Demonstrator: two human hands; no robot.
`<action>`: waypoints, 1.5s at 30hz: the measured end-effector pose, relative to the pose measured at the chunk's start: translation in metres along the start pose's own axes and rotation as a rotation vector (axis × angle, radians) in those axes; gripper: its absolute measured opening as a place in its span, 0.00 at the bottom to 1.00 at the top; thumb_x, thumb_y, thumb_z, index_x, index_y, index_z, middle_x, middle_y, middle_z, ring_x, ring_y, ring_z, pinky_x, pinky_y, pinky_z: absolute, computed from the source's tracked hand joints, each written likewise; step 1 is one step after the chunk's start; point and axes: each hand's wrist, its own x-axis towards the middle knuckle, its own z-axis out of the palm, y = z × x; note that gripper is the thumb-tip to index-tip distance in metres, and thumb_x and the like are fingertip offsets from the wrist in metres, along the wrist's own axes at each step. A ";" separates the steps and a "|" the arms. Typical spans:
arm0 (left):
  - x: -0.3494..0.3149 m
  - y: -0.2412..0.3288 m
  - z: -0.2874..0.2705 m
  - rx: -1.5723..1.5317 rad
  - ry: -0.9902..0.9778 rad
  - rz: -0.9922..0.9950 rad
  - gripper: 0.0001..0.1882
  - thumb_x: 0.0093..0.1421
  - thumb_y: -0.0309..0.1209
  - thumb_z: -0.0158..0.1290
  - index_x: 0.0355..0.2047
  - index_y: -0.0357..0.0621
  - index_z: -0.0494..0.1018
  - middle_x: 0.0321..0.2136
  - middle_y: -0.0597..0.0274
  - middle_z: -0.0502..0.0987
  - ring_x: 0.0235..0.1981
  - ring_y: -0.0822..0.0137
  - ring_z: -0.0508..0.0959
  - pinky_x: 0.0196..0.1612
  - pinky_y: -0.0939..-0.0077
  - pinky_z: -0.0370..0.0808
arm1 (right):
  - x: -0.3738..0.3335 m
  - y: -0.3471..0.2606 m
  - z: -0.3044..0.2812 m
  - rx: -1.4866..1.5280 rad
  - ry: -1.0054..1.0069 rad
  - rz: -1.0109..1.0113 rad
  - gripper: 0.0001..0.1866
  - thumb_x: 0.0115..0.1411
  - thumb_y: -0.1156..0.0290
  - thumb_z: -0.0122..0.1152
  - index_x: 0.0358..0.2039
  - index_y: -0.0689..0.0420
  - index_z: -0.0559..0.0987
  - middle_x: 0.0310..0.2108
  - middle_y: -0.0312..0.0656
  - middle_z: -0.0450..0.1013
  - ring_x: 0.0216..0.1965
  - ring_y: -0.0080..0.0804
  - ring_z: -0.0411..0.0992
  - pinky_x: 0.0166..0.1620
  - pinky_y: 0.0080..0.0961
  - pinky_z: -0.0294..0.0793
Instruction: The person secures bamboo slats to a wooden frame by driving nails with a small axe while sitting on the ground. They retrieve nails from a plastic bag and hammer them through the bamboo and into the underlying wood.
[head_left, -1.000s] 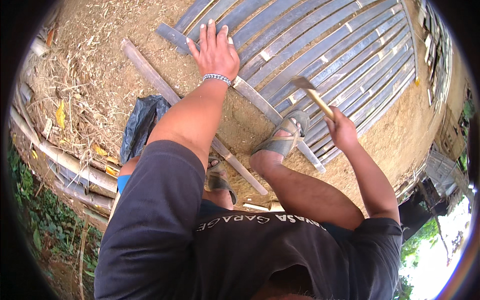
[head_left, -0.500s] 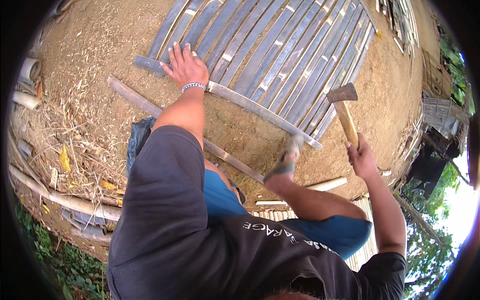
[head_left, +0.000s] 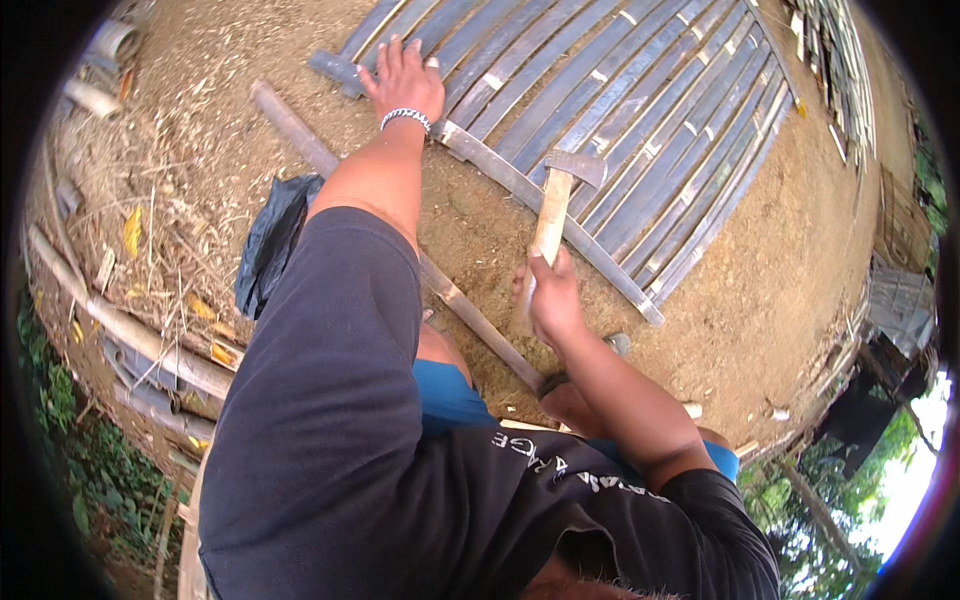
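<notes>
Dark bamboo slats, laid side by side with narrow gaps, form a panel (head_left: 535, 105) on the ground in front of me. A crosswise bamboo strip (head_left: 500, 178) runs along its near edge. My left hand (head_left: 408, 85), with a chain bracelet at the wrist, rests with spread fingers at the panel's near left corner, over the strip and slat ends. My right hand (head_left: 553, 300) is wrapped round the wooden handle of a hatchet (head_left: 552, 215). Its metal head appears over the near slats, right of my left hand; whether it touches them I cannot tell.
A loose bamboo strip (head_left: 445, 285) lies slantwise on the soil between me and the panel. Beside my left arm is a black plastic bag (head_left: 275, 240). Bamboo poles (head_left: 135, 320) lie at the left, and split bamboo strips (head_left: 840, 75) are piled at the far right.
My right hand has swung the hatchet leftward from out at the right to over the panel's near edge. My left hand stays at the panel's left corner; the view has shifted slightly.
</notes>
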 end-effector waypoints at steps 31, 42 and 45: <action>-0.226 -0.210 -0.088 -0.199 0.103 -0.605 0.11 0.57 0.31 0.63 0.40 0.43 0.83 0.40 0.49 0.84 0.45 0.49 0.83 0.51 0.59 0.78 | -0.022 0.027 -0.096 -0.467 -0.163 -0.060 0.09 0.74 0.67 0.52 0.47 0.57 0.66 0.28 0.38 0.70 0.23 0.27 0.70 0.25 0.27 0.73; -0.228 -0.238 -0.081 -0.238 -0.018 -0.479 0.09 0.61 0.33 0.62 0.37 0.42 0.84 0.36 0.49 0.85 0.39 0.54 0.86 0.45 0.64 0.79 | -0.012 0.022 -0.069 -0.432 -0.132 -0.015 0.12 0.74 0.65 0.52 0.51 0.56 0.66 0.29 0.39 0.70 0.26 0.28 0.71 0.27 0.28 0.74; -0.226 -0.235 -0.079 -0.252 -0.026 -0.521 0.09 0.61 0.33 0.62 0.38 0.41 0.83 0.35 0.49 0.86 0.38 0.55 0.86 0.45 0.65 0.79 | -0.005 0.015 -0.044 -0.327 -0.067 -0.074 0.12 0.74 0.65 0.51 0.52 0.56 0.65 0.29 0.39 0.71 0.26 0.29 0.71 0.28 0.29 0.75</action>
